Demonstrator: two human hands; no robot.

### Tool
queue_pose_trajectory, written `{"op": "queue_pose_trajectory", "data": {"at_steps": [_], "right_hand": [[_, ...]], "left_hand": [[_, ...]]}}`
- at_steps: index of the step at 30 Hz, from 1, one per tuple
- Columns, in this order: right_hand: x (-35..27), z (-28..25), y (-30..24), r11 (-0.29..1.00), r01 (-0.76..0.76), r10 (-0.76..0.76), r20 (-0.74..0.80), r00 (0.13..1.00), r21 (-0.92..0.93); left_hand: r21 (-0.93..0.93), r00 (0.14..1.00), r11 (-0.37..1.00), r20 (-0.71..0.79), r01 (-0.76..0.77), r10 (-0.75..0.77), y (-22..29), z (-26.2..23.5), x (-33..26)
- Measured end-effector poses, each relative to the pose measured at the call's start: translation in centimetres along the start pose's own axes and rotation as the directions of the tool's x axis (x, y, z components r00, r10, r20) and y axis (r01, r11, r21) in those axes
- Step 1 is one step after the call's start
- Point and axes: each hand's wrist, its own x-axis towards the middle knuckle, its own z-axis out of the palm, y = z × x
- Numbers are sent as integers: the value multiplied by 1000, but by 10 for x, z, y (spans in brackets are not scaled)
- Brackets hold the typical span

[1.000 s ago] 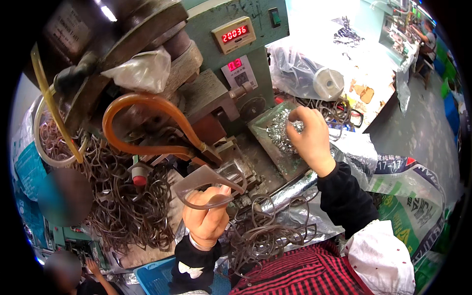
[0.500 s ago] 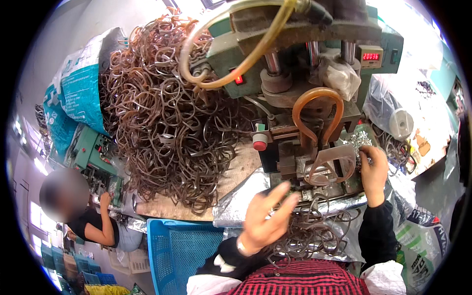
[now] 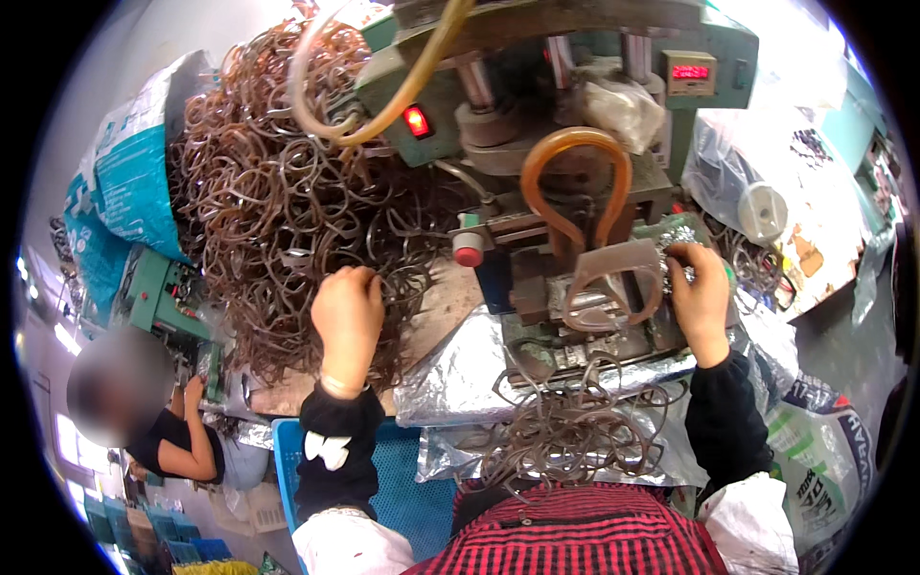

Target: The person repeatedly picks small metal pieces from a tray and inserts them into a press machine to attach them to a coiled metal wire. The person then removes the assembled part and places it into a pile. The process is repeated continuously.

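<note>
From where I stand, the person's left hand (image 3: 347, 321) is at the near edge of a big tangled pile of glossy brown looped plastic strips (image 3: 287, 211). Its fingers are bunched together, tips turned down toward the loops; whether they pinch one, I cannot tell.

The right hand (image 3: 702, 297) is well apart from it, beside a heap of small silvery metal bits (image 3: 682, 234). Its thumb and forefinger curl toward each other, but I cannot make out whether they meet or clamp on a bit.

Between the hands, a single translucent brown looped piece with a wide flat band (image 3: 618, 259) stands at the tooling of a green metal press (image 3: 728, 53), clear of the left hand and just beside the right fingertips. Behind it arches a thick orange-brown tube (image 3: 575, 139), and to the left is a round red push button (image 3: 469, 257).

Nearer the person, a smaller tangle of thin brown loops (image 3: 537, 441) lies over crinkled silvery sheeting (image 3: 450, 374). A blue perforated plastic basket (image 3: 407, 479) is below the left forearm. Farther left, a co-worker in a dark top (image 3: 187, 443) sits by another green machine (image 3: 151, 292).
</note>
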Motion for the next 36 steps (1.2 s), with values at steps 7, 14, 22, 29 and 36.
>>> {"op": "queue_pose_trajectory", "data": {"at_steps": [7, 14, 22, 29, 36], "right_hand": [[-50, -44, 12, 966, -252, 257, -76, 963, 61], [7, -37, -70, 913, 0, -48, 106, 993, 408], [10, 9, -94, 469, -374, 235, 295, 926, 801], [27, -12, -75, 443, -421, 344, 284, 895, 792], [7, 5, -101, 428, -446, 244, 374, 895, 786]], "left_hand": [[153, 997, 988, -69, -22, 32, 14, 91, -6], [-196, 977, 973, -196, -118, 78, 8, 81, 1], [-388, 922, 913, -386, -125, -38, 47, 38, -7], [-898, 954, 387, 101, 210, -283, 61, -3, -47], [-985, 985, 17, -170, -170, -2, 101, -67, -43]]}}
